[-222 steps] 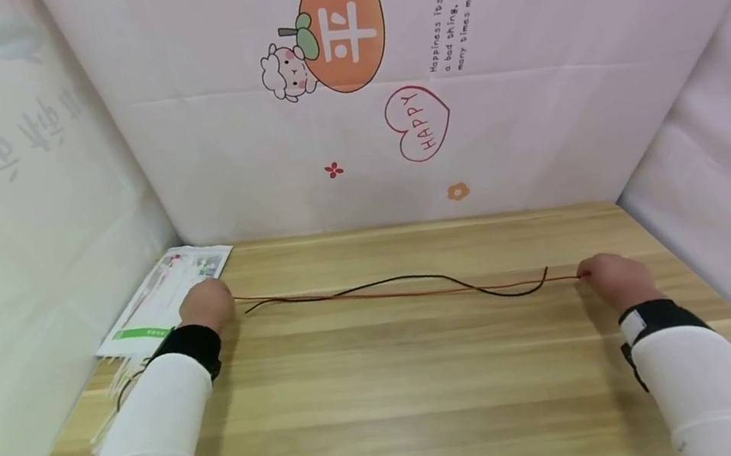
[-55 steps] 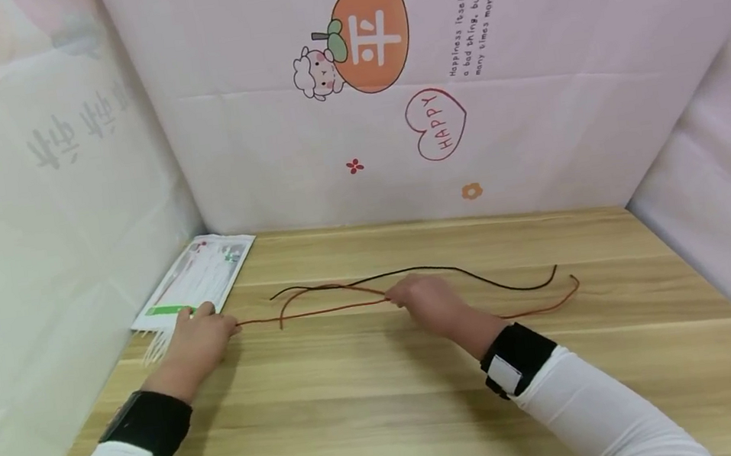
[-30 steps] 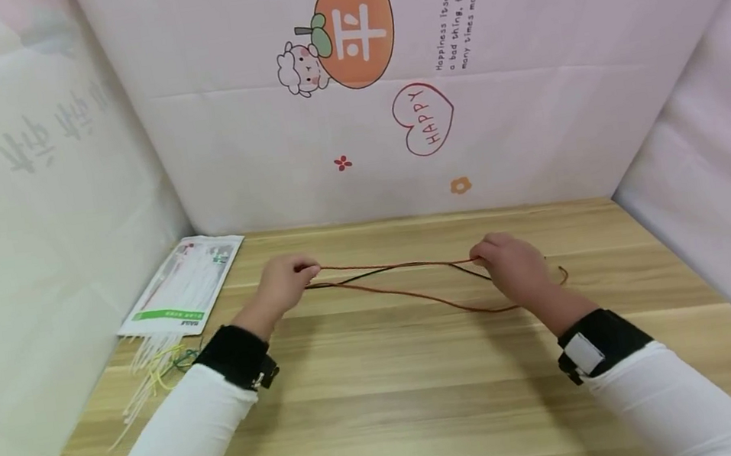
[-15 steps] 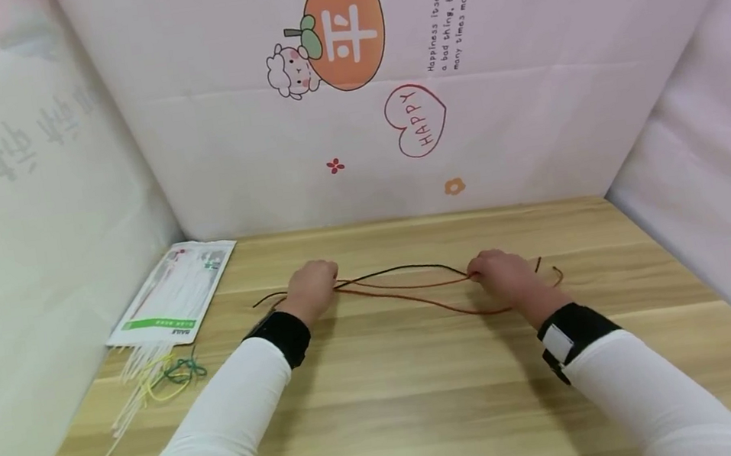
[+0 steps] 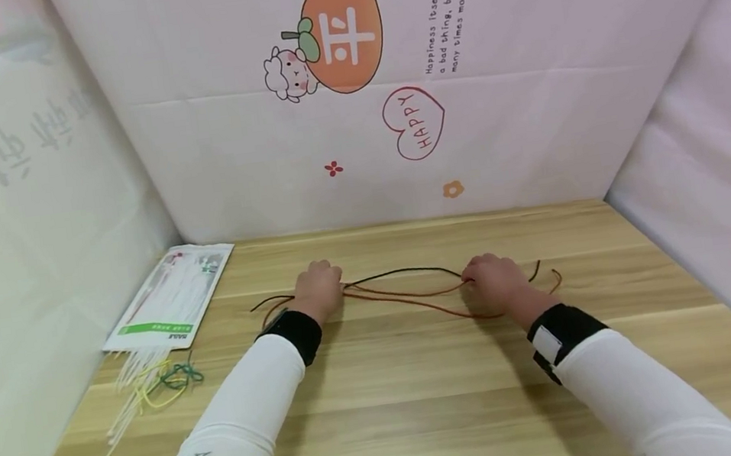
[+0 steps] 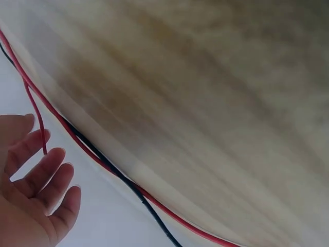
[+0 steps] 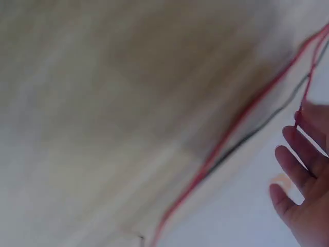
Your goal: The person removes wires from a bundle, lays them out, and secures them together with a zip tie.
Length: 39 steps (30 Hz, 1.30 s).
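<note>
Both hands are over the far middle of the table. A shorter red wire (image 5: 443, 292) spans the gap between them. My right hand (image 5: 497, 280) pinches its right end between thumb and index finger, the other fingers spread in the right wrist view. My left hand (image 5: 320, 289) has relaxed fingers; in the left wrist view the red wire's end (image 6: 38, 111) lies against the index finger, apart from the thumb. A longer red wire (image 5: 449, 312) and a black wire (image 5: 406, 270) lie on the table, crossing near the left hand and partly hidden under both hands.
At the far left lies a white printed packet (image 5: 173, 296). Thin white strips (image 5: 120, 418), like cable ties, stick out of it. Small yellow wire (image 5: 156, 402) and green wire (image 5: 184, 375) bundles lie beside them. White cloth walls enclose the wooden table (image 5: 419, 421).
Earlier my hands stretched one red wire wide apart. Then they took up the shorter red wire, brought it over the other wires and lowered it; my left fingers have loosened.
</note>
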{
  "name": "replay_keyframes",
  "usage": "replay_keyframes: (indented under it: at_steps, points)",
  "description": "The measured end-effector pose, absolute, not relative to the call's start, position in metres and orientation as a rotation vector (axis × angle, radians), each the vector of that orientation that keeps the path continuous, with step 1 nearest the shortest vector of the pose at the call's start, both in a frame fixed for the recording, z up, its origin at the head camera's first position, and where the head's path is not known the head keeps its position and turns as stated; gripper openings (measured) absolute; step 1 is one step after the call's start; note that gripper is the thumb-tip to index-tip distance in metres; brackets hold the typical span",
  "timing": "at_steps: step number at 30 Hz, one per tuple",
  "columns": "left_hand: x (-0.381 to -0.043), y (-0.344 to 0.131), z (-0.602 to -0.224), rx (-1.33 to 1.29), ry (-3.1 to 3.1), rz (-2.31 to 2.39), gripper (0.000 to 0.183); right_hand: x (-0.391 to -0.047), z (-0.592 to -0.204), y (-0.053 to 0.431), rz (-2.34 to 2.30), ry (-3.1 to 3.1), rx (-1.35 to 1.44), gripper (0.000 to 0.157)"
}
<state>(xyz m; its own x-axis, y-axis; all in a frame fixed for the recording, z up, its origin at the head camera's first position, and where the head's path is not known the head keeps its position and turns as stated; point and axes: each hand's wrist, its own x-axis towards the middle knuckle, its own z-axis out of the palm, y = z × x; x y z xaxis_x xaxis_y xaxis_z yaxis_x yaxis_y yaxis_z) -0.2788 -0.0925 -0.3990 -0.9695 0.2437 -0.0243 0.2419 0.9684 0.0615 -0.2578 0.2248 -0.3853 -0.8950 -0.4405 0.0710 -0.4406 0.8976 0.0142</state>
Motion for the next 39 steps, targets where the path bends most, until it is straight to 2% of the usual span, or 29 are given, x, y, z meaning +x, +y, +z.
replay_keyframes:
  at_steps: [4, 6, 9, 14, 18, 22, 30, 33, 39]
  points:
    - [-0.277, -0.092, -0.4, 0.354, 3.085, 0.246, 0.037, -0.25, -0.372, 0.222, -0.063, -2.962, 0.708, 0.043]
    - [-0.276, -0.095, -0.402, 0.35, 3.086, 0.339, 0.046, -0.245, -0.366, 0.22, -0.065, -2.93, 0.728, 0.05]
    - [-0.268, -0.105, -0.394, 0.35, 3.078, 0.455, 0.058, -0.235, -0.356, 0.215, -0.019, -2.838, 0.786, 0.052]
    - [-0.233, -0.148, -0.361, 0.321, 3.092, 0.58, 0.081, -0.21, -0.349, 0.209, 0.12, -2.665, 0.919, 0.052]
    - [-0.2, -0.196, -0.344, 0.182, 3.076, 0.586, 0.102, -0.19, -0.352, 0.216, 0.165, -2.618, 0.971, 0.055]
    - [-0.174, -0.236, -0.343, 0.019, 2.959, 0.554, 0.117, -0.176, -0.355, 0.221, 0.186, -2.594, 0.972, 0.055]
    - [-0.16, -0.274, -0.357, 0.04, 2.865, 0.463, 0.119, -0.169, -0.354, 0.216, 0.219, -2.592, 0.988, 0.05]
    - [-0.16, -0.28, -0.36, 0.046, 2.865, 0.429, 0.114, -0.166, -0.353, 0.213, 0.223, -2.624, 0.978, 0.048]
    - [-0.149, -0.298, -0.366, -0.103, 2.831, 0.361, 0.094, -0.165, -0.356, 0.204, 0.219, -2.644, 1.003, 0.047]
